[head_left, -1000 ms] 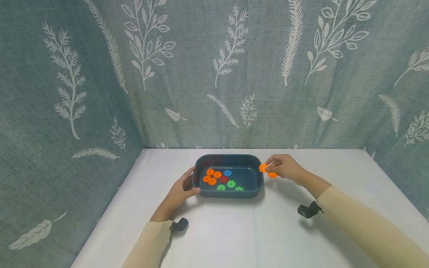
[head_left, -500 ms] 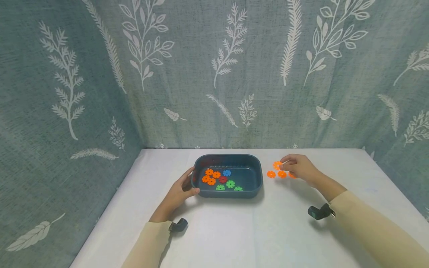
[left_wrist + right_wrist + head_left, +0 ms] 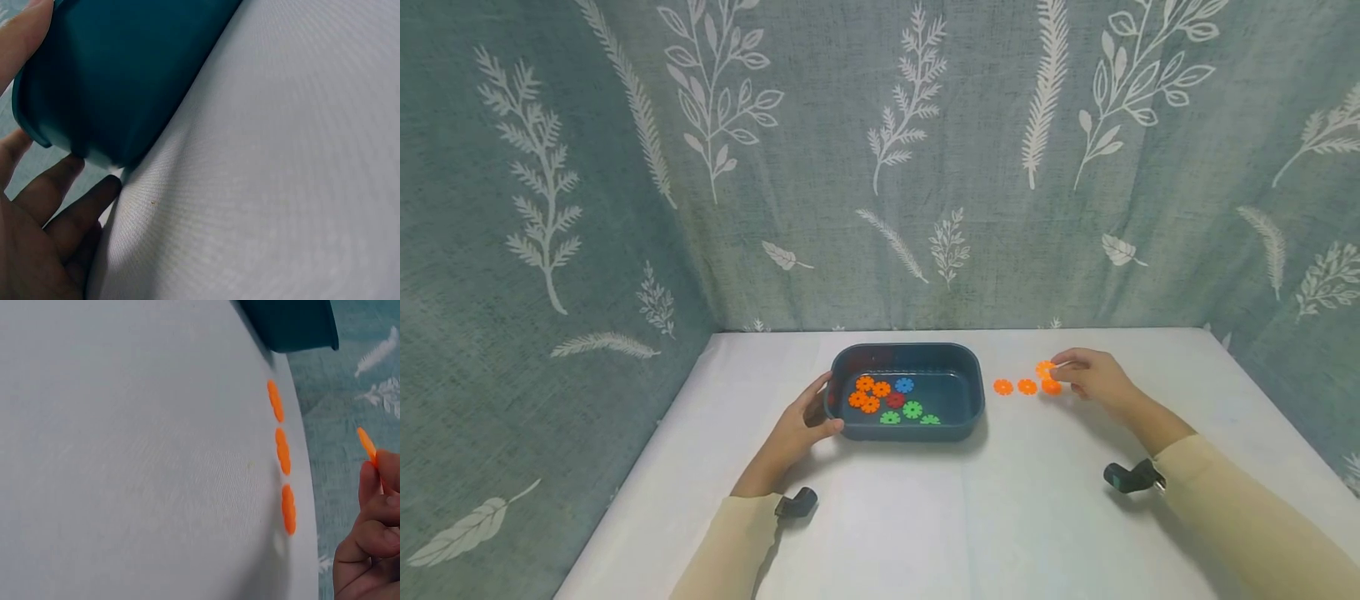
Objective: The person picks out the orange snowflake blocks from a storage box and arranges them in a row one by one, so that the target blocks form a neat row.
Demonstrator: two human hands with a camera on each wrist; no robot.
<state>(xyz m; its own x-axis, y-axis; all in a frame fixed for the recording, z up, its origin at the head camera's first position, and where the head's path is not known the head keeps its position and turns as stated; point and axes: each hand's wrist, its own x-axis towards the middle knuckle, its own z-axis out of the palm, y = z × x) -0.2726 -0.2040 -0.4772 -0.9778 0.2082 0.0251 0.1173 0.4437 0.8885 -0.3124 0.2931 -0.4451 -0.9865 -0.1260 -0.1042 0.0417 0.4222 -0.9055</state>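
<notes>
A dark blue rectangular tub (image 3: 907,433) holds several notched, flower-shaped plastic discs: orange (image 3: 870,405), green (image 3: 912,409), one blue (image 3: 904,385) and one red (image 3: 896,400). My left hand (image 3: 796,432) grips the tub's left end, thumb at the front corner and fingers along the end wall (image 3: 69,137). With thumb and fingertips, my right hand (image 3: 1097,379) pinches an orange disc (image 3: 367,445), held above the table. Below it, three orange discs lie flat in a row to the right of the tub: a left one (image 3: 1003,387), a middle one (image 3: 1027,387) and a right one (image 3: 1052,387).
A white cloth covers the table (image 3: 895,525). Grey-green curtains with white leaf prints (image 3: 842,167) hang behind and along the sides. A small black camera sits at each wrist, the left (image 3: 797,503) and the right (image 3: 1131,477).
My right hand has carried the orange disc from beside the tub's right rim rightward, over the row's right end, uncovering the discs on the table. The left hand stays on the tub.
</notes>
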